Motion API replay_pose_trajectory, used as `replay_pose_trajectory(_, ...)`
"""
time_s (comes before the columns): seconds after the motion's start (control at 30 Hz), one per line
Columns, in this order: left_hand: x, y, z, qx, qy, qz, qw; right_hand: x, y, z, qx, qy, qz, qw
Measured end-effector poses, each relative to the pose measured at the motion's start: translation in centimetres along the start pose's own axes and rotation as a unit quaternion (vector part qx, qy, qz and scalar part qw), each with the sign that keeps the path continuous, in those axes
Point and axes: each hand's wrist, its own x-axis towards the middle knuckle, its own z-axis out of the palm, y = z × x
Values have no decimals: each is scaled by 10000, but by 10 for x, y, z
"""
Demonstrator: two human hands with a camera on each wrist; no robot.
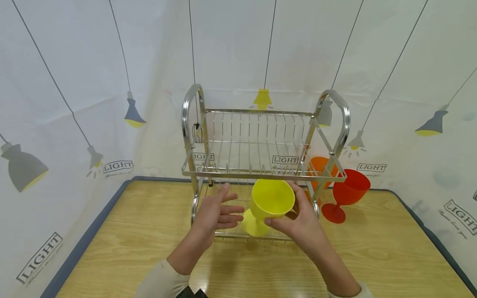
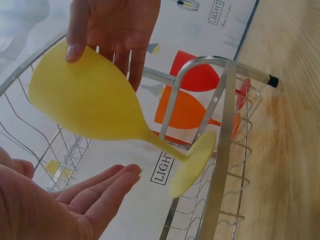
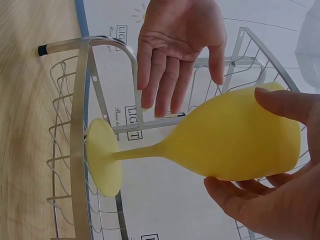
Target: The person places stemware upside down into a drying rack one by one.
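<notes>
Head view: a person's right hand grips a yellow goblet by its bowl. The left hand, fingers straight and holding nothing, is just left of the stem. Past both hands stands a two-tier dish rack; beyond the right hand are an orange goblet and a red goblet.

Left wrist view: the left hand is clear of the yellow goblet.

Right wrist view: the left palm faces the right hand.
</notes>
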Motion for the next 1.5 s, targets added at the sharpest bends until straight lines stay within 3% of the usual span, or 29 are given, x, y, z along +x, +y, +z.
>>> replay_pose_trajectory(0.4,5,-8,1,-586,-787,-433,9942,-1,5,4,-724,141,-582,9956)
replay_pose_trajectory(0.6,8,-15,2,-741,-996,-702,9898,-2,13,7,-981,181,-1188,9879)
replay_pose_trajectory(0.87,12,-16,3,-920,-1225,-780,9851,1,24,12,-2143,424,-2311,9481)
replay_pose_trajectory(1.13,10,-15,5,-1014,-1284,-853,9828,-1,32,13,-3202,245,-2852,9030)
replay_pose_trajectory(1.3,10,-16,5,-1052,-1271,-773,9833,-2,36,11,-3506,-92,-2946,8890)
replay_pose_trajectory(1.5,11,-17,4,-1248,-1502,-629,9787,-1,39,10,-3530,-197,-3157,8805)
